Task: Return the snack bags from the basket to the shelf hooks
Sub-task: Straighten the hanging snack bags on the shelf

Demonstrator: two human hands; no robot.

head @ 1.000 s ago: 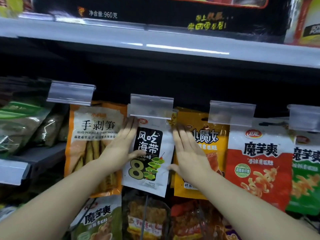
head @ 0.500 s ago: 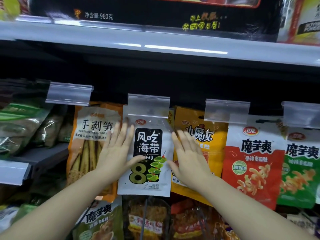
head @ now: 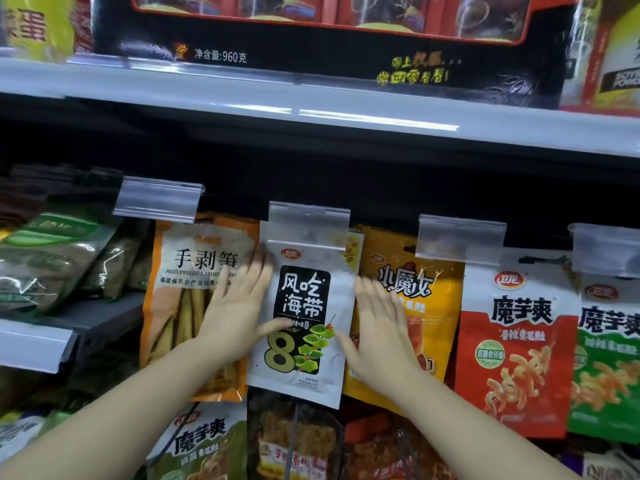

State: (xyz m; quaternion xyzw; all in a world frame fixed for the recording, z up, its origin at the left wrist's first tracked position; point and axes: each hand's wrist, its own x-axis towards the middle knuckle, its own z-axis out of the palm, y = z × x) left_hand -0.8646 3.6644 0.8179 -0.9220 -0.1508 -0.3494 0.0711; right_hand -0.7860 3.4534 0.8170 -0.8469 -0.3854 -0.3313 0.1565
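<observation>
A grey shelf edge (head: 311, 98) crossed the upper frame. At centre hung the white seaweed bag (head: 304, 313) (under a clear tag holder (head: 309, 226)) — flanked by the left hand (head: 235, 320) and right hand (head: 379, 337), both flat-fingered, gripping nothing, apparently touching its edges.

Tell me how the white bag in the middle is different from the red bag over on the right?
The white bag has a black label and green seaweed; the red bag shows orange curly snacks. The left hand touches the white bag's edge, with the right hand at its other side; nothing touches the red bag. Both hang under clear tag holders.
</observation>
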